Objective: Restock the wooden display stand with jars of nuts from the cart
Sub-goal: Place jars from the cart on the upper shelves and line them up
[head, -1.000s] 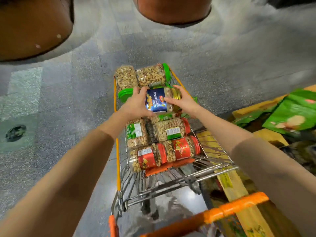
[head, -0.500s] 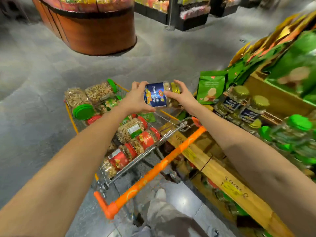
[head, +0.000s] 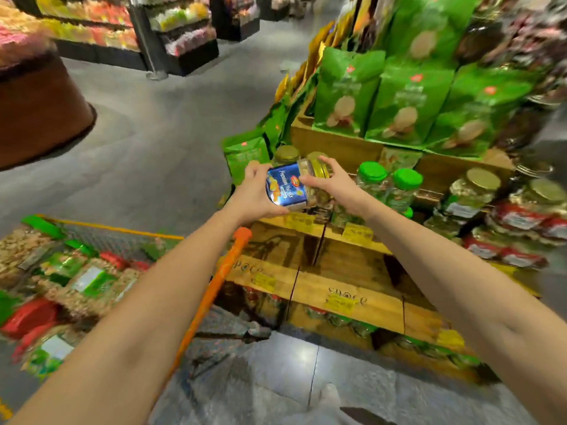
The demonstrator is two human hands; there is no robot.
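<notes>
Both hands gripped the blue-labelled jar (head: 288, 187) of nuts. The left hand (head: 256, 194) curled round its base end and the right hand (head: 333, 179) wrapped the gold lid end. The jar lay tilted on its side with the lid pointing toward the wooden stand (head: 337, 289).

A second earlier the same two-handed hold had the jar over the cart's load. Half a second earlier it hung between the cart and the stand. Now it was over the front edge of the stand's jar shelf, at the shelf's left end. It was just in front of a gold-lidded jar (head: 287, 153) already standing there; whether they touched could not be told.

The view had swung with the move, so the stand filled the middle and right. Two green-lidded jars (head: 372, 173) stood on the same shelf to the right of the held jar, and green bags (head: 408, 99) were ranked on the tier above. The cart (head: 116, 230) had slid to the stand's left, blurred, with its jars (head: 89, 280) lying inside. Its orange handle (head: 221, 271) slanted between the stand's front boards and the left forearm.
</notes>
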